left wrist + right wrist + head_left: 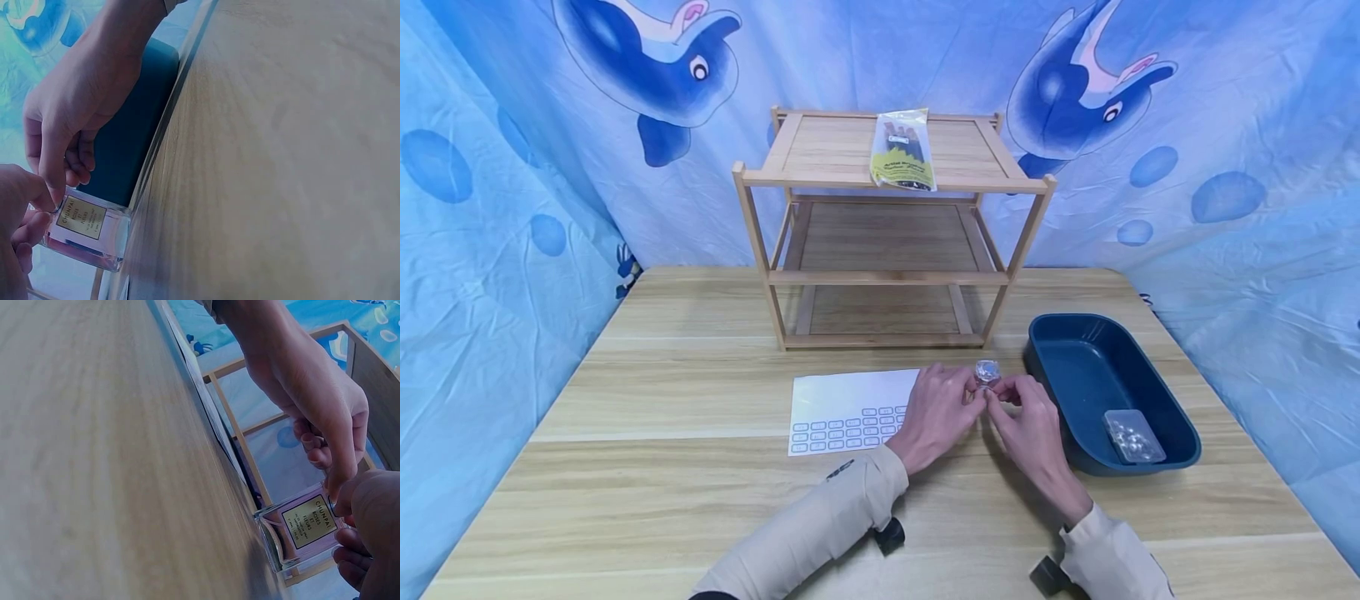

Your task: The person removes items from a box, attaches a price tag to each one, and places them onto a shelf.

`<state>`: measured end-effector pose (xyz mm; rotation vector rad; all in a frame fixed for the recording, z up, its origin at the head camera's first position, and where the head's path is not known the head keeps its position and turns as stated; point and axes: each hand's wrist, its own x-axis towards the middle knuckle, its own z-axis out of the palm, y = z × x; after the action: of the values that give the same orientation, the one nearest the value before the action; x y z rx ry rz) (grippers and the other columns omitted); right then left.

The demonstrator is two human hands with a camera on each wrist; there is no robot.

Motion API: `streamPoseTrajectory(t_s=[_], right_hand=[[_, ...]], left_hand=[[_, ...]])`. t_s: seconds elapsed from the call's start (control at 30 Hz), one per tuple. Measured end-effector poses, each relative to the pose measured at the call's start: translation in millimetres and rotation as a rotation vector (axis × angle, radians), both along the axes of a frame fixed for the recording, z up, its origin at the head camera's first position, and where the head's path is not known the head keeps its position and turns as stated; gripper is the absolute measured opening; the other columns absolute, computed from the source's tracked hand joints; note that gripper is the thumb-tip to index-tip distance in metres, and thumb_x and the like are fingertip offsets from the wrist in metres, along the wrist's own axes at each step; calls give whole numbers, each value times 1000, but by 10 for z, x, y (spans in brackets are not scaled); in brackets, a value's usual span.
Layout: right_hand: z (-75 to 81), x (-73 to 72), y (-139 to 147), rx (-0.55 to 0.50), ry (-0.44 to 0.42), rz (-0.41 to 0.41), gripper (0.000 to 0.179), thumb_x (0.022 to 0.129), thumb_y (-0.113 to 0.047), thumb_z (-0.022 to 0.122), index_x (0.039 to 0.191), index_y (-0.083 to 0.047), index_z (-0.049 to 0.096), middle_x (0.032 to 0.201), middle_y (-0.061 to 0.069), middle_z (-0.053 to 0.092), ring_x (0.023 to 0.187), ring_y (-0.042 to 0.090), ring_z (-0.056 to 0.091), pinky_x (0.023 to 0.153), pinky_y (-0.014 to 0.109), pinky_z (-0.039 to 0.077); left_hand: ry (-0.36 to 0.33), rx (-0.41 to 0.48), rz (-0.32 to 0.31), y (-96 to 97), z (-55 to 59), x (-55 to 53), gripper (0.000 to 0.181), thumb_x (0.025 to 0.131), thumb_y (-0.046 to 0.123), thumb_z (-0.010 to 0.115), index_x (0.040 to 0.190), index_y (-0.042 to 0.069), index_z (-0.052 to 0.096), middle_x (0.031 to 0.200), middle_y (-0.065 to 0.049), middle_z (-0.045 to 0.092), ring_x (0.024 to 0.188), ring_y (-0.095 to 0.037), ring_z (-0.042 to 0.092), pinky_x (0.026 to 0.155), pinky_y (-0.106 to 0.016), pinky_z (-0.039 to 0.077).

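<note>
A perfume bottle [987,371] with pinkish liquid and a gold label reading CHUNPAI stands upright on the table; its label shows in both wrist views. My left hand [936,412] comes from the left, thumb and fingertips pinching at the bottle's neck. From the right, my right hand [1028,425] pinches at the same spot, its fingertips meeting the left ones just above the label. The fingers cover the bottle's top in the left wrist view, where the bottle [87,225] shows below them. Any small thing between the fingertips is hidden.
A printed white sheet [842,400] lies left of the hands. On the right stands a dark teal tub [1075,350] holding a small clear box [1133,436]. Behind is a wooden shelf rack [887,277] with a brush packet [902,150] on top.
</note>
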<state>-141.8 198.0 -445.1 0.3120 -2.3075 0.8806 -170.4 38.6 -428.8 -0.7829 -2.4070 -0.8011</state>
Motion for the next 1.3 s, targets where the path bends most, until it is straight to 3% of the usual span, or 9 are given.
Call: streamPoseTrajectory(t_s=[0.5,0.73,0.9,1.07,1.3], right_hand=[[14,27,-1,-14,-39,-3,18,85,4,81,93,-2,66,91,9,65,85,24,61,72,40,55],[10,28,2,-16,-19,-2,18,84,5,81,93,-2,67,91,9,66,84,22,61,73,31,53],[21,36,1,-27,-31,-2,19,84,5,80,95,-1,66,91,10,66,85,24,62,73,41,56],[45,50,1,-77,-97,-12,25,85,4,79,104,1,63,92,12,68,87,28,62,74,49,56],[51,54,15,-129,-211,-23,47,87,1,79,126,5,54,100,15,63,90,30,61,76,42,55]], left_hand=[[-40,6,-5,-31,-6,-2,10,90,19,78,90,13,70,73,7,70,69,-9,55,74,-24,48],[-45,12,-14,-55,-13,-1,10,89,17,78,92,13,69,72,6,70,72,-11,59,75,-24,49],[-24,18,-21,-78,-12,-3,9,89,16,78,92,13,70,70,6,69,69,-10,58,76,-25,51],[-42,37,-47,-111,-15,-14,10,90,16,77,92,13,68,72,6,69,67,-8,58,83,-31,53],[-123,47,-57,-140,-26,-44,15,90,18,77,100,12,67,86,3,71,83,-13,61,85,-30,51]])
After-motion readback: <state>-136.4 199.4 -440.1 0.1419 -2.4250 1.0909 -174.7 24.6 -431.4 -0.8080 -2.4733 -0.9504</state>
